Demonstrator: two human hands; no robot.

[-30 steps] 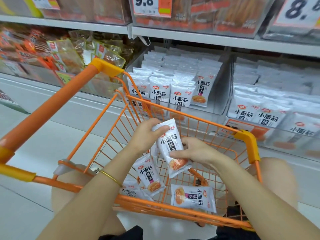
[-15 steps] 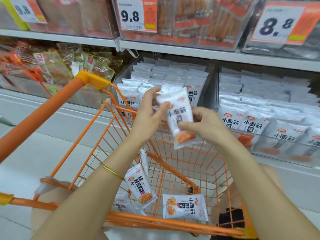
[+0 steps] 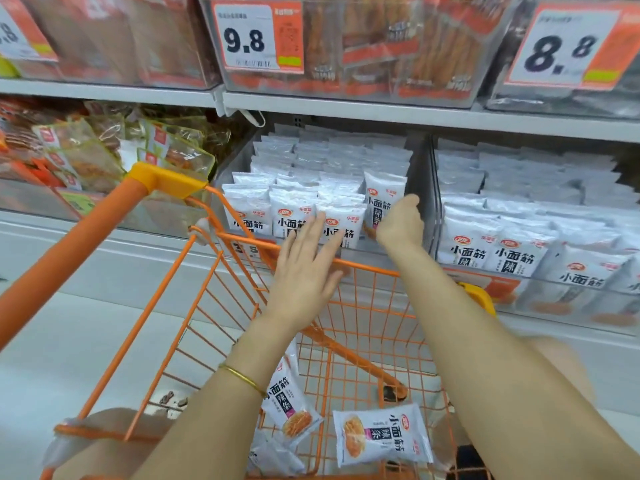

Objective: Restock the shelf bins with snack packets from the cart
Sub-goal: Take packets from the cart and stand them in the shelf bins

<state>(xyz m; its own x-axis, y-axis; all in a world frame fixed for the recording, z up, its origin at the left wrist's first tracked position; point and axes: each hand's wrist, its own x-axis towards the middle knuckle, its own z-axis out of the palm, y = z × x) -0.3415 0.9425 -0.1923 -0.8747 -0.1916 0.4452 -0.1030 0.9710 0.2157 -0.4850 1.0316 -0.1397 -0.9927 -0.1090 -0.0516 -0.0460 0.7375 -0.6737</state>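
Right hand [image 3: 400, 225]: reaches into the shelf bin [image 3: 420, 174] and grips the lower part of an upright snack packet [image 3: 382, 199] at the right end of the front row.
Left hand [image 3: 304, 271]: fingers [image 3: 322, 237] straight and spread, holding nothing, above the front rim of the cart [image 3: 69, 244].
Cart floor: loose packets [image 3: 381, 434] lie flat.
Upper shelf: price tag [image 3: 258, 36] reads 9.8.

Two hands [image 3: 304, 271] [image 3: 399, 225], one cart [image 3: 69, 251], one gripped packet [image 3: 385, 194]
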